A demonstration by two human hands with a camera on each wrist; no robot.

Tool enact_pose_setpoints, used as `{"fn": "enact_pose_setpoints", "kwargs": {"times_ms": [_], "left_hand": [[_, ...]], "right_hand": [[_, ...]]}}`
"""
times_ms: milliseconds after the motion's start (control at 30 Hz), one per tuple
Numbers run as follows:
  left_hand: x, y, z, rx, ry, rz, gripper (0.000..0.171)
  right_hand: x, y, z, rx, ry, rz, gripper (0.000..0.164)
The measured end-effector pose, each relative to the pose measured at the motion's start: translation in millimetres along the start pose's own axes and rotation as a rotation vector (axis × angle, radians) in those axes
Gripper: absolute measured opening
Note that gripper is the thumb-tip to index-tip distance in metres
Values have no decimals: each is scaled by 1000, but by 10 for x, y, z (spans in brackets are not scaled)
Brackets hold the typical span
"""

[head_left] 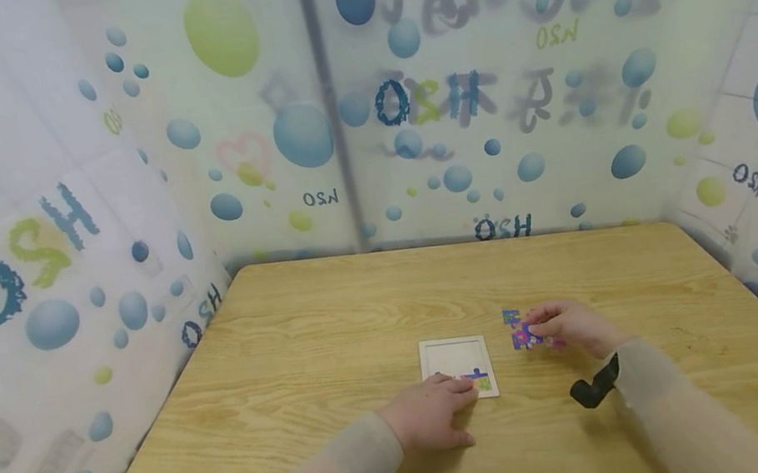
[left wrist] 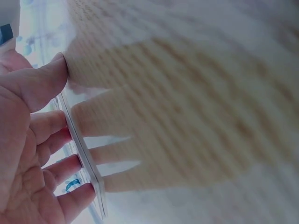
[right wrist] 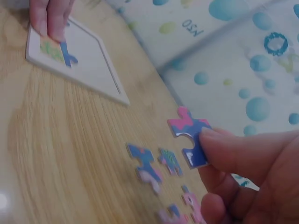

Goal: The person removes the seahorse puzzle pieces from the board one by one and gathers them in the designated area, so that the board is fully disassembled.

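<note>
My right hand (head_left: 578, 330) pinches a blue and pink jigsaw puzzle piece (right wrist: 194, 128) between thumb and fingers, lifted over several loose puzzle pieces (right wrist: 144, 156). The loose pieces lie on the table right of a white square puzzle tray (head_left: 455, 356). Fingertips of my left hand (head_left: 429, 415) rest on the tray's near part, the fingers loosely bent and the thumb on the table side. In the tray's near right corner sits a yellow-green and blue piece (right wrist: 51, 49). My left fingers cover part of the near row, so its other pieces are mostly hidden.
The wooden table (head_left: 317, 315) extends around the tray on all sides. Patterned curtains (head_left: 260, 164) with bubbles and letters hang along its back and sides. Black wrist straps (head_left: 595, 384) show at both wrists.
</note>
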State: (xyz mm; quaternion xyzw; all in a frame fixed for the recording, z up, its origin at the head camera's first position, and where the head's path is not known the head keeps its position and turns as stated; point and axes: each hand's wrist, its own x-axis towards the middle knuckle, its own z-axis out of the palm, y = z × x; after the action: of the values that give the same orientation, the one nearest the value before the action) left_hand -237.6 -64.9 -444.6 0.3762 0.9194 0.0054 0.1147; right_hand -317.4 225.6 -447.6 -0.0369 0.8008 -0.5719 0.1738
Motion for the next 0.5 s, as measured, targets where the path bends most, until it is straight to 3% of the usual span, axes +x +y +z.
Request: {"fn": "enact_pose_setpoints", "kwargs": {"times_ms": [500], "left_hand": [[2,-5,-2,-11,-8,1,68]], "right_hand": [[-179,180,-488,-147,39,62,24]]}}
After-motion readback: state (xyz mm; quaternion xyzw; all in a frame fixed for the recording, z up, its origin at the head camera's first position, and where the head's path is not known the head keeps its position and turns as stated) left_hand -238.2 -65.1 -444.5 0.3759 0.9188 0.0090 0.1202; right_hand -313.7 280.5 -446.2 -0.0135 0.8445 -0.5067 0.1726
